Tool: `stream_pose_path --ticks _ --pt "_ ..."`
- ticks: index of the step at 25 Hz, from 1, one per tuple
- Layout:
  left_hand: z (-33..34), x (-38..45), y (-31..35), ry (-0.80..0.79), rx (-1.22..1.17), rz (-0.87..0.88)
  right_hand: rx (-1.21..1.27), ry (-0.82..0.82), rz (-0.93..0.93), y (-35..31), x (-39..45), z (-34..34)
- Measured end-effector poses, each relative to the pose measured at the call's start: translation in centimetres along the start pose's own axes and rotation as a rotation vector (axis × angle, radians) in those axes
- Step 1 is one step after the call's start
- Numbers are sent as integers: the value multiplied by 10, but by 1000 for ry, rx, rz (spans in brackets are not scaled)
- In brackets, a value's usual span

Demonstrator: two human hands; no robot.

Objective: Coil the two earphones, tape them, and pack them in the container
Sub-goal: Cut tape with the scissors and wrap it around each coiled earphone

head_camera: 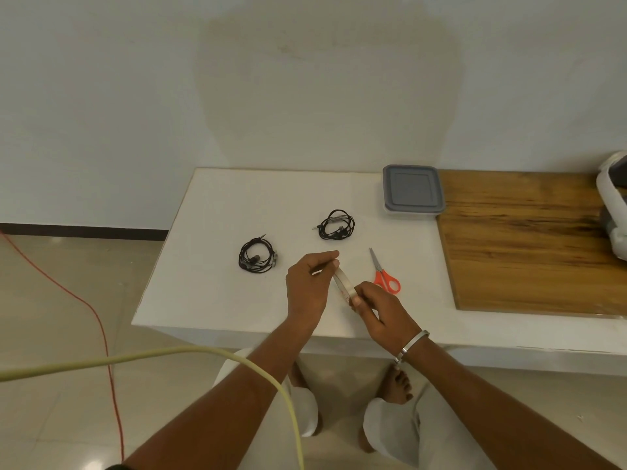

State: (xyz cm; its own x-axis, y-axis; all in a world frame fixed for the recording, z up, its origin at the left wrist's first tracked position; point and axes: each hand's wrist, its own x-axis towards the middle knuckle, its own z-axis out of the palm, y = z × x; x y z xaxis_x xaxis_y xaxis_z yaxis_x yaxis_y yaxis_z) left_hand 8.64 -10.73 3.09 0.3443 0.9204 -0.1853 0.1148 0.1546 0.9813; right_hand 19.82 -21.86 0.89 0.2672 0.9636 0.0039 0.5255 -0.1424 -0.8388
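Two hands are up in front of you, over the near part of the white table (pixel 210 300). Your left hand (pixel 307 288) has its fingers curled, and its thumb and first finger pinch the far end of a small roll of tape (pixel 344 285). Your right hand (pixel 380 310) is curled round the near end of the same roll, so both hands hold it between them. You wear a shiny metal bangle (pixel 411 346) on your right wrist. A pale thick cable (pixel 203 352) crosses over your left arm, close to you. Just beside your right hand, a little farther on the table, lie the scissors (pixel 385 274) with orange handles, blades pointing away from you. To the left of your left hand, and a bit farther, sits one coiled black earphone (pixel 258 260), lying flat on the table. The other coiled black earphone (pixel 336 224) lies farther back and more to the right, well apart from the first. Past it, at the far right of the white top, stands the container (pixel 413 193) with its grey lid on. It touches the edge of a brown wooden board (pixel 529 242) that lies to the right. A thin red wire (pixel 84 300) runs across the floor on the left.
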Motion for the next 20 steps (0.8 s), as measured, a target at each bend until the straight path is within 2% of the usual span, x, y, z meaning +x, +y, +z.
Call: stream_pose_path --ticks 5,10,14,20 --pt "-4 5 5 -110 -29 -22 -19 -12 -5 0 -1 1" --pt "-11 11 9 -233 -176 -124 -21 -52 -19 -4 2 -3" --pt "-13 16 9 -303 -211 -125 -58 -108 -44 0 0 -6" --pt "-16 22 8 -309 -163 -96 -133 -172 -100 11 -3 -8"
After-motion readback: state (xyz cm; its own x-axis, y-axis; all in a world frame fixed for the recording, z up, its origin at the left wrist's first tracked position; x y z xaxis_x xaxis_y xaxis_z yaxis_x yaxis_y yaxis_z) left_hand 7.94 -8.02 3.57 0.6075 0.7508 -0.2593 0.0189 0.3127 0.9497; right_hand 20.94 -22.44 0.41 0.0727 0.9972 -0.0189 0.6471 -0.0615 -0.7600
